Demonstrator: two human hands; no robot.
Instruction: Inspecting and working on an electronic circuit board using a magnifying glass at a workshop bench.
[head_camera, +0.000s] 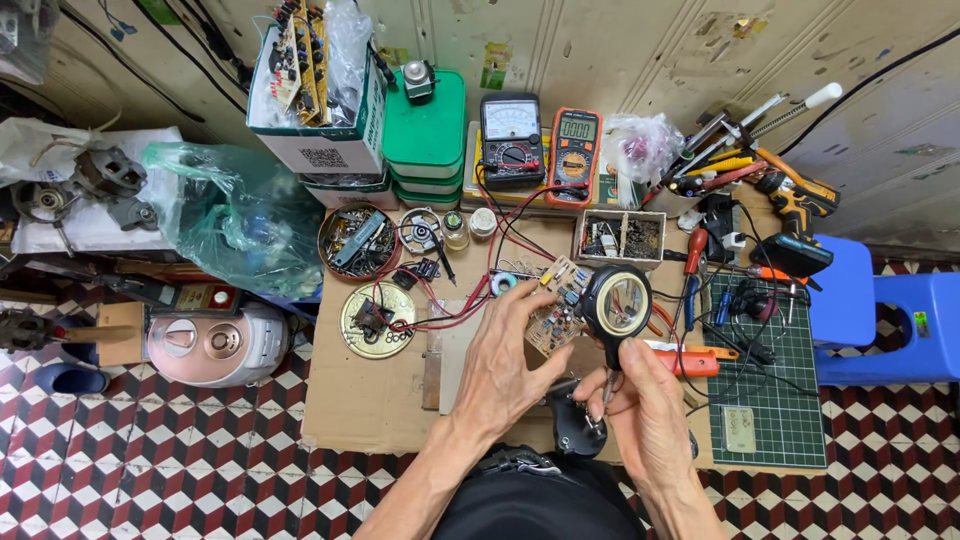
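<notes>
Two hands busy at the surface — left hand grips the small circuit board by its near edge, tilted up, while right hand is closed on the handle of a black magnifier held just over it. Inspection looks underway — red wires trail off the board, and both meters sit unused well behind.

Showing green cutting mat | orange multimeter | blue stool | red-white-black checkered floor | stacked green boxes
</notes>
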